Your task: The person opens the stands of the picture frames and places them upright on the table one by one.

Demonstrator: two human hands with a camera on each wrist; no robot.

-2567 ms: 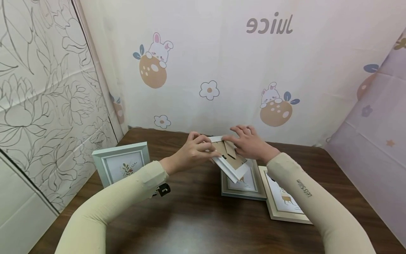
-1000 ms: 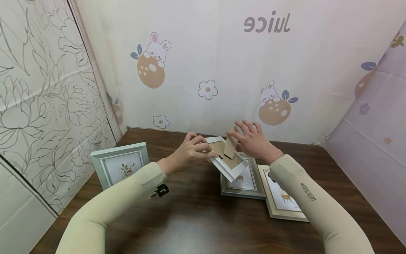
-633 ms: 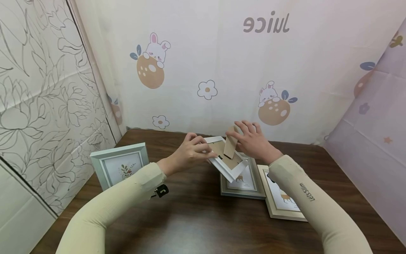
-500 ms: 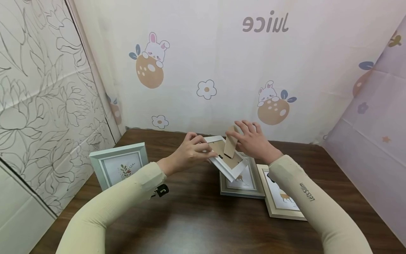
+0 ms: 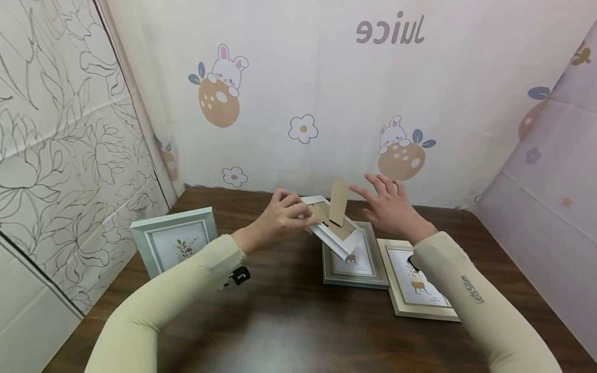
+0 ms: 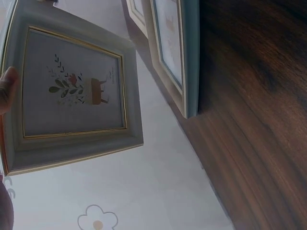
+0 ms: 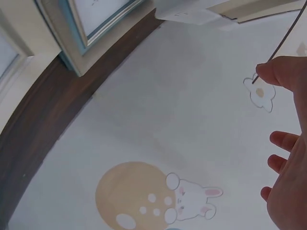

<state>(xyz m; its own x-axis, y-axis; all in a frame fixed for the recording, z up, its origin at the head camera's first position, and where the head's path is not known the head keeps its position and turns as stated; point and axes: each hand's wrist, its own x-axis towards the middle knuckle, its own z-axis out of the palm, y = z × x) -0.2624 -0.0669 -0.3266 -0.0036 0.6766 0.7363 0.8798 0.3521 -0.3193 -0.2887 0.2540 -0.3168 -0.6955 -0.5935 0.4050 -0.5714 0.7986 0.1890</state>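
My left hand [image 5: 286, 216] grips the edge of a white picture frame [image 5: 349, 245], held tilted above the table with its brown backboard toward me. On that back, a beige easel leg [image 5: 339, 202] stands swung out. My right hand [image 5: 393, 207] is just right of the leg, fingers spread and holding nothing; whether a fingertip touches the leg's edge is unclear. In the left wrist view the same picture frame [image 6: 132, 91] shows its front, a plant-pot print with gold trim. In the right wrist view the leg appears as a thin edge beside the right hand [image 7: 292, 139].
Beneath the held frame lies a grey picture frame [image 5: 356, 282], with a cream picture frame [image 5: 422, 311] touching its right side. A mint-green picture frame [image 5: 214, 224] stands upright at the left, partly behind the left sleeve. The brown wooden table [image 5: 280, 321] meets a printed curtain [image 5: 280, 77] at the back.
The easel leg has swung outward from the backboard. My right hand, which pinched the leg, has let go and moved right with its fingers spread. My left hand keeps its grip.
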